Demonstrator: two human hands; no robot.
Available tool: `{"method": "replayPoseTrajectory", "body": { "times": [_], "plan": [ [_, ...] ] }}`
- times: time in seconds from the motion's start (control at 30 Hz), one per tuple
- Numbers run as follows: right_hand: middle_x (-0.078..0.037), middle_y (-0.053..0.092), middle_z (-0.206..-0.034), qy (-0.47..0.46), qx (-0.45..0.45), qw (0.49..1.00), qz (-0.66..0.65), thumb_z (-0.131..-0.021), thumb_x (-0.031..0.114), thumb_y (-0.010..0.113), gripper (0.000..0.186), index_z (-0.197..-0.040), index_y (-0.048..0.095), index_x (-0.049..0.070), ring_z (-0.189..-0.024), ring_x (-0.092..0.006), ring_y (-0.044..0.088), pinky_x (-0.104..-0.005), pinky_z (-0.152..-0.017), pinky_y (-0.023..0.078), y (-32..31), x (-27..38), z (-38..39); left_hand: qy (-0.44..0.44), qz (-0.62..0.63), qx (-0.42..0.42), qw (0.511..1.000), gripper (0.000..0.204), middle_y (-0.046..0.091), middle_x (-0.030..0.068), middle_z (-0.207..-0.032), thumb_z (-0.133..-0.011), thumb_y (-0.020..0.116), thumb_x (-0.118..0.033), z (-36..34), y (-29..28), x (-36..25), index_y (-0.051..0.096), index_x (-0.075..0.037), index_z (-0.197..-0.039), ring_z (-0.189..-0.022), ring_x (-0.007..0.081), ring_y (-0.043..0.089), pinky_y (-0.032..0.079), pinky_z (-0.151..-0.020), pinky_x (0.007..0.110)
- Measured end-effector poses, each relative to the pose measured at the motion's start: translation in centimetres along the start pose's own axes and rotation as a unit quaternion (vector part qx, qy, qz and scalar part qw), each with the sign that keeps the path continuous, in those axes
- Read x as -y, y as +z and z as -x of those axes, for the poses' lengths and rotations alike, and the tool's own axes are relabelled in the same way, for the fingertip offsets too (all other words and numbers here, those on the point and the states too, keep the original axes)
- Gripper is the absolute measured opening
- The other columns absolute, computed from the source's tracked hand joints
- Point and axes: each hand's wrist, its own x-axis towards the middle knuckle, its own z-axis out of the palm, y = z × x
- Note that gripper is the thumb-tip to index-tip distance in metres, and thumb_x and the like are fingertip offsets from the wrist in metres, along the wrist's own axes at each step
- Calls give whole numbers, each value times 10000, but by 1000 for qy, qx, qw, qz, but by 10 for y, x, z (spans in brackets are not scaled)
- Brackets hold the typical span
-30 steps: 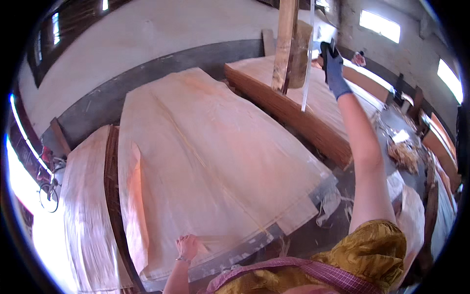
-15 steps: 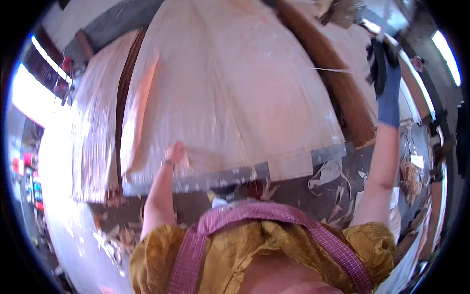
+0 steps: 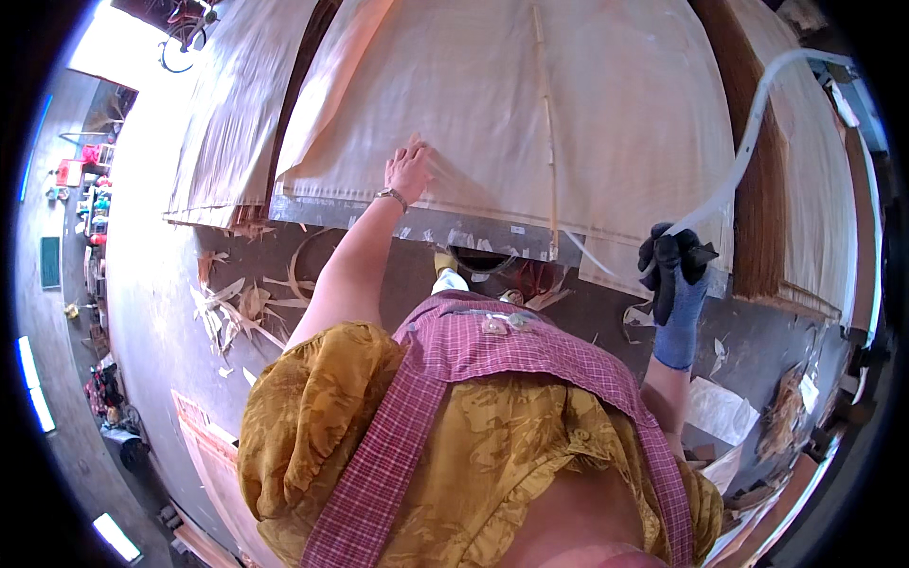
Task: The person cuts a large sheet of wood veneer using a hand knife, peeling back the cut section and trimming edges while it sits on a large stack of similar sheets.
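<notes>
L hand (image 3: pixel 409 172) bare, fingers loosely spread, not grasping, palm-down on pale sheet (image 3: pixel 478 99), which runs fwd & to R of them. R hand (image 3: pixel 675 270) gloved, fingers clenched on white strip (image 3: pixel 742 161), arcing up & R from them. Yellowish band (image 3: pixel 546 104) btwn both hands' fingers. Brown-edged stack (image 3: pixel 760 204) fwd-R of gloved fingers.

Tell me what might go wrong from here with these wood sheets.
The long white strip in the gloved right hand curves through the air, so it might snag. The bare left hand, on or just above the top veneer sheet, could pick up splinters. The folded flap near that sheet's left edge might tear if caught.
</notes>
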Motion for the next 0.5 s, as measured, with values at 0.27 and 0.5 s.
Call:
{"method": "replayPoseTrajectory", "body": {
  "times": [0.27, 0.5],
  "plan": [
    [-34, 615, -728, 50, 20, 998, 45, -902, 246, 637, 223, -1016, 617, 56, -565, -72, 519, -185, -444, 334, 25, -8, -7, 12, 19, -25, 999, 585, 379, -29, -1449, -767, 652, -235, 4, 7, 9, 461, -221, -1320, -1234, 241, 408, 349, -973, 445],
    [-38, 618, -739, 48, 68, 996, 39, -903, 263, 642, 241, -1021, 616, 55, -575, -70, 520, -187, -453, 330, 36, -18, -10, -13, 56, -5, 998, 562, 438, -10, -1409, -778, 652, -224, -5, -4, 3, 472, -204, -1310, -1233, 254, 434, 364, -968, 458]
  ]
}}
